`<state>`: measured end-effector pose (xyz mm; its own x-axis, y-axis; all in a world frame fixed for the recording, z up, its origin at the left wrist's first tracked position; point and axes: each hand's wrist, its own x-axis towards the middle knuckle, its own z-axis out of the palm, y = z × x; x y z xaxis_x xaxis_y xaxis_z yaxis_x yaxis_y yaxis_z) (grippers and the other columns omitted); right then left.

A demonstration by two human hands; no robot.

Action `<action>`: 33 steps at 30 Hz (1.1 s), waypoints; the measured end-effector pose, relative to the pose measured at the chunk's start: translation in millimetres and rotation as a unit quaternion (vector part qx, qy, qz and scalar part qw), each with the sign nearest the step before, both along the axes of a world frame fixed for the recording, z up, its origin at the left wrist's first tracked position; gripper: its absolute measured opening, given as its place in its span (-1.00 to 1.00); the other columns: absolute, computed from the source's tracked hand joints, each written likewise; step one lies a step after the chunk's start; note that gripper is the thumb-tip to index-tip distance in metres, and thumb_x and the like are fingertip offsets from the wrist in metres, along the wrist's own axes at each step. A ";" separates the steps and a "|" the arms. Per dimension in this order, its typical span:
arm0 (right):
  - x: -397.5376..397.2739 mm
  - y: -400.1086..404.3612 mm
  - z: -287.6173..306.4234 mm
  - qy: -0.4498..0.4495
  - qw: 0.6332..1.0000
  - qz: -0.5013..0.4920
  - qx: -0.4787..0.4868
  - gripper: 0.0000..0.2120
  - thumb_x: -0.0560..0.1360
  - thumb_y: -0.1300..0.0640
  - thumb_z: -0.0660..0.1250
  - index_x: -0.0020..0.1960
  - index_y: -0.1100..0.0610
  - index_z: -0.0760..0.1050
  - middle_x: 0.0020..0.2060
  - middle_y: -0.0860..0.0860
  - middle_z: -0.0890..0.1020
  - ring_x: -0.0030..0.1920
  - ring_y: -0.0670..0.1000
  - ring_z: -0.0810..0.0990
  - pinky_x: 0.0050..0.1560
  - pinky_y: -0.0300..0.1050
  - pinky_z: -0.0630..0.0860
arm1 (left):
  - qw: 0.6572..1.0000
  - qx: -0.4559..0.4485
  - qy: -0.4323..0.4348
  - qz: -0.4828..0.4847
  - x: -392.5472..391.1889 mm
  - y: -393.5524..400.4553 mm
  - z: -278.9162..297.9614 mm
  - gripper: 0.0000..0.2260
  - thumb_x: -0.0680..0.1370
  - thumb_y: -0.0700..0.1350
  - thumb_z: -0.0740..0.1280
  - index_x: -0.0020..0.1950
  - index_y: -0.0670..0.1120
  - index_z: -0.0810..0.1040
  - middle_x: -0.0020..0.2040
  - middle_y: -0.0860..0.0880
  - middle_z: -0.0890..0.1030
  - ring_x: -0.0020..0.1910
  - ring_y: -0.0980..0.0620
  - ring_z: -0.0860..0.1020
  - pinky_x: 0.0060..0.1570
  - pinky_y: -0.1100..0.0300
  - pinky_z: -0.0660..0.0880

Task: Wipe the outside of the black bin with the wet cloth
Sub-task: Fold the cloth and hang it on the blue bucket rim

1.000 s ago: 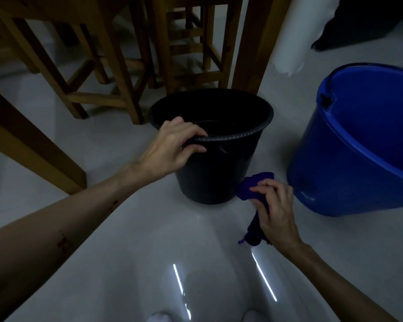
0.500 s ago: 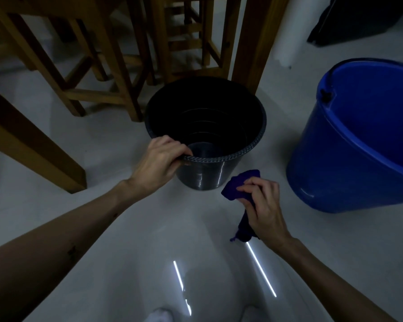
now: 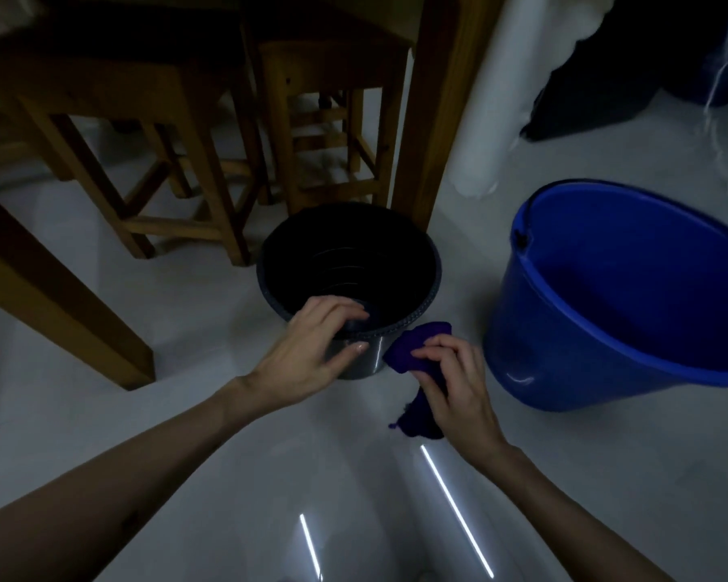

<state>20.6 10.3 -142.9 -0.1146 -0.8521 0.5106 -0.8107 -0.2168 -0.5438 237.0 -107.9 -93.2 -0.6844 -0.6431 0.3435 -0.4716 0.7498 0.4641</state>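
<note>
On the near rim of the black bin (image 3: 417, 262), the left hand (image 3: 307, 354) is clamped: its fingers curl over the edge into the opening while the thumb presses flat against the outer wall just below the rim. Right beside it, the right hand (image 3: 450, 388) is closed around the wet cloth (image 3: 412, 350), a dark blue-purple rag bunched between thumb and fingers. The upper wad of the cloth sits against the bin's outer wall at its near right side, just under the rim, and a loose tail hangs out below the palm toward the floor (image 3: 102, 371).

The bin stands on the pale, glossy floor, tipped so its mouth faces the camera; ribbed rings show on its inner wall and its depths are too dark to tell whether anything lies inside. A streak of light glints on the outer wall between the two hands. To the right of the cloth, near but apart from the bin, a blue bucket (image 3: 631, 304) also leans with its mouth open toward the viewer; its inside looks uniformly blue, and water cannot be made out. Behind the bin rise the wooden legs of chairs (image 3: 211, 170) and of a table (image 3: 442, 102), one leg just past the bin's far rim. A white column (image 3: 492, 107) stands behind the bucket, and two bright light strips reflect on the floor between the forearms
</note>
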 end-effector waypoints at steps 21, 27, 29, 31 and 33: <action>-14.1 81.9 265.3 -0.078 0.997 0.021 0.016 -0.84 0.57 0.22 0.30 0.13 0.04 0.46 0.16 -0.04 0.42 0.11 -0.20 0.47 0.03 -0.36 0.48 | 0.984 0.112 0.051 -0.126 -49.7 78.4 259.3 -0.88 0.62 -0.05 0.23 0.06 -0.03 0.53 -0.08 0.08 0.62 -0.12 0.21 0.58 -0.15 0.26 0.52; -36.3 106.4 287.0 -0.079 0.993 -0.023 0.082 -0.71 0.50 0.23 0.39 0.07 -0.01 0.34 -0.04 -0.12 0.52 -0.02 -0.18 0.53 -0.11 -0.27 0.52 | 0.988 0.083 -0.011 -0.129 -61.6 79.3 261.9 -0.91 0.62 -0.05 0.23 0.05 0.03 0.52 -0.10 0.12 0.60 -0.12 0.31 0.57 -0.18 0.37 0.52; -45.9 109.3 281.4 -0.060 0.993 -0.017 0.100 -0.74 0.47 0.22 0.39 0.04 0.01 0.36 -0.08 -0.11 0.54 -0.04 -0.13 0.54 -0.11 -0.18 0.53 | 0.988 0.092 -0.019 -0.126 -70.2 80.3 250.9 -0.92 0.61 -0.08 0.24 0.04 0.01 0.52 -0.10 0.12 0.60 -0.13 0.33 0.56 -0.20 0.43 0.48; -56.5 110.9 274.4 -0.069 0.990 -0.006 0.123 -0.74 0.46 0.23 0.40 0.02 0.02 0.36 -0.09 -0.08 0.56 -0.08 -0.09 0.56 -0.12 -0.11 0.56 | 0.986 0.112 -0.011 -0.122 -81.2 80.3 236.6 -0.92 0.60 -0.09 0.25 0.02 -0.02 0.53 -0.10 0.10 0.61 -0.14 0.33 0.55 -0.20 0.45 0.46; -68.8 112.0 267.5 -0.083 0.987 -0.007 0.137 -0.72 0.45 0.24 0.42 0.01 0.01 0.37 -0.08 -0.07 0.56 -0.10 -0.06 0.59 -0.14 -0.06 0.59 | 0.983 0.141 0.005 -0.120 -94.7 79.0 224.0 -0.94 0.60 -0.09 0.26 -0.01 -0.01 0.53 -0.11 0.09 0.61 -0.13 0.32 0.55 -0.21 0.44 0.46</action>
